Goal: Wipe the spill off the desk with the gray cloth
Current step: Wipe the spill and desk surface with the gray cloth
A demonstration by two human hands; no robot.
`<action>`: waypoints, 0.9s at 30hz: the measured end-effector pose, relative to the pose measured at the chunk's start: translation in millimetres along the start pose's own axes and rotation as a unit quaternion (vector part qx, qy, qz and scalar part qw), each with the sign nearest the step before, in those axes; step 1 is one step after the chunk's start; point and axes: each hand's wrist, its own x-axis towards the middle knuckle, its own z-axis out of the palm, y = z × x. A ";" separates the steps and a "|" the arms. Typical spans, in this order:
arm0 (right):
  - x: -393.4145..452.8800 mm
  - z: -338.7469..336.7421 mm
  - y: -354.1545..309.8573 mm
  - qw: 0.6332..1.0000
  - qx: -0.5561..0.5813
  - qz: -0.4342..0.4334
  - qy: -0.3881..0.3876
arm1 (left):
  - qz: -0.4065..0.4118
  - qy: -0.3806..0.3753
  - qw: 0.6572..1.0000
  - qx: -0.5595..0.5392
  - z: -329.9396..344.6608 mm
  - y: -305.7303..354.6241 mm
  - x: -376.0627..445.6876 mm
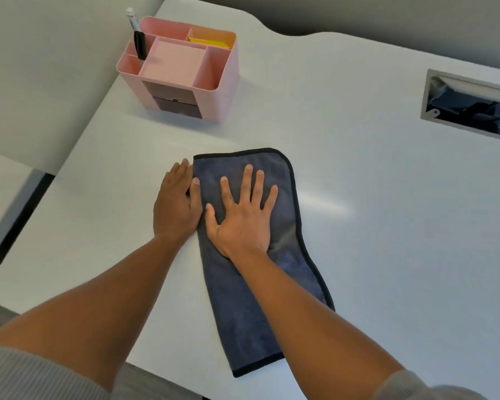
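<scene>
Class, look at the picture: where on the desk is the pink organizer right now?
In the head view the pink organizer stands at the desk's far left corner, well beyond the gray cloth.

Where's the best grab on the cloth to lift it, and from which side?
Probably the cloth's far right corner, coming from the right. It lies flat and folded; the right hand presses its middle and the left hand sits at its left edge, so that black-bound corner is free to pinch.
</scene>
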 end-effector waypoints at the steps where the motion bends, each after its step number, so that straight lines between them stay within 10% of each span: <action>1: 6.2 1.2 -7.4 1.000 -0.003 -0.004 -0.004 | -0.008 0.006 1.000 -0.007 -1.8 -1.9 0.5; 27: -76.2 -15.5 43.7 0.999 0.016 -0.004 -0.037 | -0.008 -0.042 0.996 0.075 22.0 39.0 -76.4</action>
